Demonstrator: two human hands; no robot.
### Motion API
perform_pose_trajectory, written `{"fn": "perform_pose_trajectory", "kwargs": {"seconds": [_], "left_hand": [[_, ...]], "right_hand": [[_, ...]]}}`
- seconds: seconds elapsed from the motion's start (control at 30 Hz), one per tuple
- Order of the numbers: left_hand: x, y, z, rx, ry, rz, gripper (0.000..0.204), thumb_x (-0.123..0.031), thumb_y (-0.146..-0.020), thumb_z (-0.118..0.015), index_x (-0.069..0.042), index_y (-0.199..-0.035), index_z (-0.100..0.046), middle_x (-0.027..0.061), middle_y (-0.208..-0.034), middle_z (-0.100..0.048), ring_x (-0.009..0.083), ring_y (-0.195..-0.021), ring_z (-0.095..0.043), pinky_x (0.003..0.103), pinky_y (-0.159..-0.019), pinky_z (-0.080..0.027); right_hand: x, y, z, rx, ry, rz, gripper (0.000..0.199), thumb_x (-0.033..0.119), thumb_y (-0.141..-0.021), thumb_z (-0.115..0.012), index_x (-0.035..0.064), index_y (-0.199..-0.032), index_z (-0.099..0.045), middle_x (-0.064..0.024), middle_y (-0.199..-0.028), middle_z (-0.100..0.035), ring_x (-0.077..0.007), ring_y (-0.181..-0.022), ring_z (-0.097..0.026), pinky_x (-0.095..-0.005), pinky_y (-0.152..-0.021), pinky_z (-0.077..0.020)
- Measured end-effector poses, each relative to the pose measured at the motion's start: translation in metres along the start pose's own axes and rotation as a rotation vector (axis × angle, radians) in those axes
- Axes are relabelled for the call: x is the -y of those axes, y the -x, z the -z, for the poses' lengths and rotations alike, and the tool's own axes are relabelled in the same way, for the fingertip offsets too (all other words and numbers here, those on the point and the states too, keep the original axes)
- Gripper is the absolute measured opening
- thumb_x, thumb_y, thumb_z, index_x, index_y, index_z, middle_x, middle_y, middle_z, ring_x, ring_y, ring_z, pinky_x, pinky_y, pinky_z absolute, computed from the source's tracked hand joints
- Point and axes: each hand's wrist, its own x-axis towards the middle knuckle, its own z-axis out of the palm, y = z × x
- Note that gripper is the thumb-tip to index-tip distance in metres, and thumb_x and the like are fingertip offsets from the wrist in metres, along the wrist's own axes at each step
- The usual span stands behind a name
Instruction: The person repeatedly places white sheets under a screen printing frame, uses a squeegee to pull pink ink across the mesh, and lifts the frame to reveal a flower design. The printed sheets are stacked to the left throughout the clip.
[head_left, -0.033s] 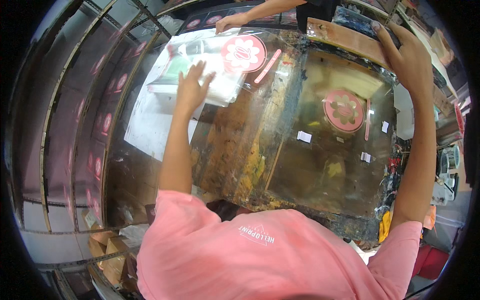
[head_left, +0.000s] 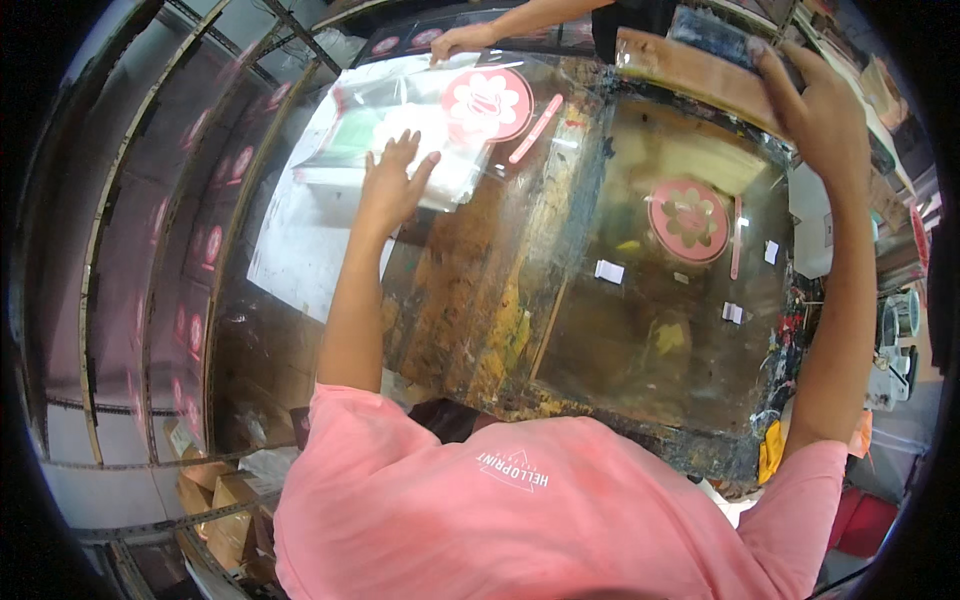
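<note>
My left hand (head_left: 395, 180) lies flat, fingers spread, on a clear plastic bag (head_left: 400, 125) printed with a pink flower disc (head_left: 487, 103) and a pink bar. The bag rests on a white sheet (head_left: 295, 240). Another person's hand (head_left: 460, 40) holds the bag's far edge. My right hand (head_left: 815, 110) reaches far forward and grips the wooden far bar (head_left: 690, 65) of a paint-stained printing screen frame (head_left: 560, 400). The screen's mesh carries a pink flower stencil (head_left: 688, 220) and a few white tape patches.
Curved metal rack shelves (head_left: 170, 250) holding several printed bags run along the left. Cardboard boxes (head_left: 215, 500) sit at the lower left. A yellow rag (head_left: 770, 450) hangs at the frame's near right corner, with cluttered gear (head_left: 895, 330) on the right.
</note>
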Motion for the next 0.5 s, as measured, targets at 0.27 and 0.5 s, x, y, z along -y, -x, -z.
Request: {"fn": "perform_pose_trajectory", "kwargs": {"seconds": [0.27,0.5], "left_hand": [[-0.009,-0.001,-0.008,0.036,-0.032,0.095,0.053,-0.043,-0.110,-0.043,-0.006,-0.135,-0.070,0.0161,-0.143,-0.066,0.0391,-0.144,-0.050,0.059,-0.126,-0.024],[-0.073,-0.036,0.057,0.155,-0.231,-0.189,0.042,-0.038,-0.109,-0.049,-0.010,-0.117,-0.079,0.0185,-0.122,-0.075,0.0384,-0.121,-0.067,0.053,-0.125,-0.030]], "right_hand": [[-0.037,-0.024,-0.015,-0.081,0.255,0.325,0.046,0.043,-0.104,-0.055,0.0094,-0.130,-0.070,-0.0200,-0.112,-0.073,-0.0412,-0.104,-0.068,-0.0488,-0.092,-0.0516],[0.009,-0.011,0.011,-0.085,0.047,-0.024,0.058,0.054,-0.096,-0.061,-0.0009,-0.081,-0.072,-0.0266,-0.083,-0.070,-0.0454,-0.083,-0.069,-0.0519,-0.077,-0.0531]]}}
